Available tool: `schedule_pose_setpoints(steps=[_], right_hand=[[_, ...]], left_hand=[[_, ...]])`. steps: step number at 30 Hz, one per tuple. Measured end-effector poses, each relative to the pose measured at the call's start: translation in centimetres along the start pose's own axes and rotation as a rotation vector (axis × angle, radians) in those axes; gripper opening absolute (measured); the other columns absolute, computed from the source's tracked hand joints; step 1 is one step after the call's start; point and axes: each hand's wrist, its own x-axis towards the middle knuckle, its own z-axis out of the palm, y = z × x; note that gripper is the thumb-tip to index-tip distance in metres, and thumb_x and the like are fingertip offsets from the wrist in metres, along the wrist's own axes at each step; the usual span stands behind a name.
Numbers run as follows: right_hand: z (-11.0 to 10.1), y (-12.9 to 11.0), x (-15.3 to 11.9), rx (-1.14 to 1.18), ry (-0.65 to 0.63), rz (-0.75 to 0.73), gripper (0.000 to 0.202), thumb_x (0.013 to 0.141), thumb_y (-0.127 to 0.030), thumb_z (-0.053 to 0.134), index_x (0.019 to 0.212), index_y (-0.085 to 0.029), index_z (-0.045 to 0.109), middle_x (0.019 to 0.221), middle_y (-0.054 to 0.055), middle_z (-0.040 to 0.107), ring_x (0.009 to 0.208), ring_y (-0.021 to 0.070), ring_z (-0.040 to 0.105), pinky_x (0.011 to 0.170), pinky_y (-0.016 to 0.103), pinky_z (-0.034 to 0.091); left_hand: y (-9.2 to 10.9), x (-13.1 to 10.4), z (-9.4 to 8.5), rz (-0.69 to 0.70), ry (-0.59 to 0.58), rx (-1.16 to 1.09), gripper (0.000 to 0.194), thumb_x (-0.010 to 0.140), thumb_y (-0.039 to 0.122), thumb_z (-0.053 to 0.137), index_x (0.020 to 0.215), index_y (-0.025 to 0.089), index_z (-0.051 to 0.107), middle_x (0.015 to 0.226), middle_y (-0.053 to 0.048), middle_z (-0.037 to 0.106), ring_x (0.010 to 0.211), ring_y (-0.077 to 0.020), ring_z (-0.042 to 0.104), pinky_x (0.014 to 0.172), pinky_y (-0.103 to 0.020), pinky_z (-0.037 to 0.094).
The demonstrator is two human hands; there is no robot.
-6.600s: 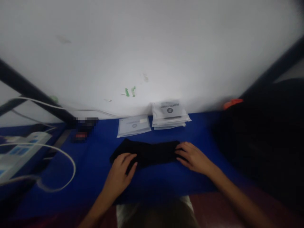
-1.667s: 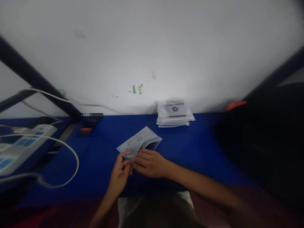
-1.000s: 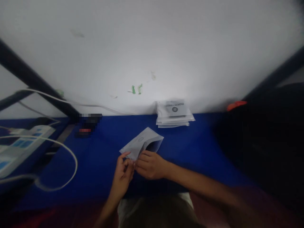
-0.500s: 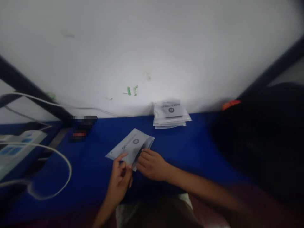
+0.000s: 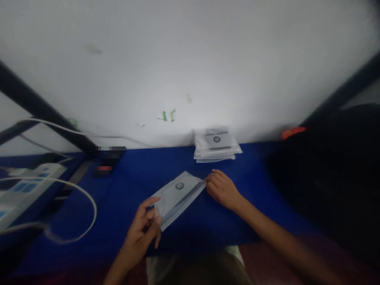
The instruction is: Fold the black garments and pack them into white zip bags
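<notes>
A frosted plastic zip bag [image 5: 179, 194] with a dark round logo is held slantwise over the blue table. My left hand [image 5: 144, 226] pinches its lower left end between thumb and fingers. At the far right corner of the bag's near edge, my right hand [image 5: 223, 189] has its fingers closed on the plastic. A dark strip shows along that edge; whether it is something inside, I cannot tell. Behind, against the wall, lies a stack of similar frosted bags [image 5: 216, 144] with dark print.
A white power strip [image 5: 32, 190] and a looping white cable [image 5: 94, 209] occupy the left side. A blurred-out dark item [image 5: 109, 160] lies near the wall. On the right is a large black shape [image 5: 332, 178] with an orange piece [image 5: 293, 132] beside it.
My right hand has moved right and slightly up along the bag's edge to its corner. The bag has come nearer and its near edge now lies stretched between both hands.
</notes>
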Motion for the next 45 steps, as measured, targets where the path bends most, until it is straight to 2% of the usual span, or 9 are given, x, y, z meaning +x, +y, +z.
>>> schedule_pose_setpoints(steps=[5,11,17,24,29,34,38,41,45], right_hand=[[-2.4,0.6,-2.8,0.007,-0.042,0.029,0.017,0.094,-0.011,0.048,0.089,-0.017,0.064,0.096,0.009,0.069,0.095,0.0196,0.063,0.102,0.044,0.049],[-3.8,1.8,-6.5,-0.073,-0.062,0.14,0.017,0.094,-0.012,0.048,0.092,-0.015,0.065,0.103,0.013,0.069,0.101,0.0249,0.062,0.092,0.041,0.053],[-4.5,3.1,-9.1,-0.137,-0.087,0.233,0.017,0.093,-0.011,0.047,0.094,-0.013,0.064,0.103,0.014,0.068,0.097,0.0264,0.061,0.087,0.041,0.051],[-4.0,5.1,-10.4,-0.173,-0.171,0.387,0.017,0.091,-0.011,0.05,0.099,-0.013,0.065,0.109,0.015,0.067,0.101,0.028,0.06,0.086,0.041,0.05],[-4.4,4.8,-9.4,-0.143,-0.193,0.424,0.018,0.09,-0.016,0.053,0.105,-0.013,0.064,0.11,0.015,0.066,0.102,0.0299,0.061,0.087,0.044,0.051],[-4.7,2.2,-6.8,0.001,-0.185,0.389,0.037,0.093,-0.032,0.057,0.126,-0.014,0.057,0.127,0.016,0.062,0.116,0.0307,0.058,0.099,0.048,0.049],[-3.3,0.6,-3.8,0.08,-0.198,0.299,0.051,0.093,-0.035,0.057,0.138,-0.013,0.049,0.14,0.018,0.054,0.13,0.0312,0.05,0.108,0.049,0.044],[-2.1,0.9,-1.5,0.103,-0.266,0.235,0.062,0.091,-0.041,0.059,0.143,-0.011,0.045,0.146,0.019,0.049,0.135,0.0337,0.045,0.112,0.051,0.039],[-1.5,2.9,0.0,0.121,-0.376,0.258,0.084,0.086,-0.061,0.062,0.146,-0.008,0.041,0.149,0.023,0.044,0.138,0.0387,0.039,0.113,0.055,0.035]], left_hand=[[-2.1,2.7,0.3,-0.019,-0.247,-0.011,0.043,0.094,0.042,0.057,0.13,0.024,0.044,0.063,0.009,0.05,0.04,-0.0091,0.052,0.045,-0.022,0.042],[-1.6,7.6,3.1,0.056,-0.485,0.234,0.031,0.095,0.038,0.052,0.122,0.022,0.054,0.068,0.006,0.053,0.056,-0.0115,0.054,0.056,-0.023,0.048],[-0.2,11.4,6.5,0.202,-0.537,0.452,0.033,0.095,0.033,0.047,0.125,0.021,0.05,0.071,0.005,0.056,0.059,-0.0135,0.055,0.061,-0.025,0.045],[0.0,12.9,9.1,0.273,-0.558,0.54,0.033,0.097,0.029,0.042,0.128,0.019,0.05,0.081,0.0,0.062,0.072,-0.017,0.061,0.073,-0.03,0.046],[-0.6,13.3,8.8,0.352,-0.524,0.545,0.037,0.101,0.031,0.04,0.135,0.02,0.048,0.096,-0.004,0.066,0.087,-0.019,0.063,0.085,-0.033,0.048],[-1.3,13.7,6.5,0.449,-0.415,0.605,0.036,0.101,0.036,0.044,0.133,0.023,0.052,0.107,-0.007,0.065,0.093,-0.02,0.063,0.088,-0.036,0.052],[-2.2,14.3,4.9,0.607,-0.334,0.81,0.037,0.097,0.033,0.051,0.132,0.021,0.055,0.123,-0.012,0.059,0.115,-0.0273,0.056,0.101,-0.048,0.047],[-2.8,14.7,4.5,0.664,-0.307,0.878,0.037,0.095,0.03,0.053,0.131,0.019,0.056,0.132,-0.014,0.056,0.124,-0.0296,0.052,0.106,-0.05,0.044],[-3.1,14.6,4.7,0.636,-0.316,0.909,0.036,0.094,0.029,0.055,0.128,0.018,0.057,0.132,-0.015,0.056,0.124,-0.0304,0.052,0.105,-0.052,0.044]])
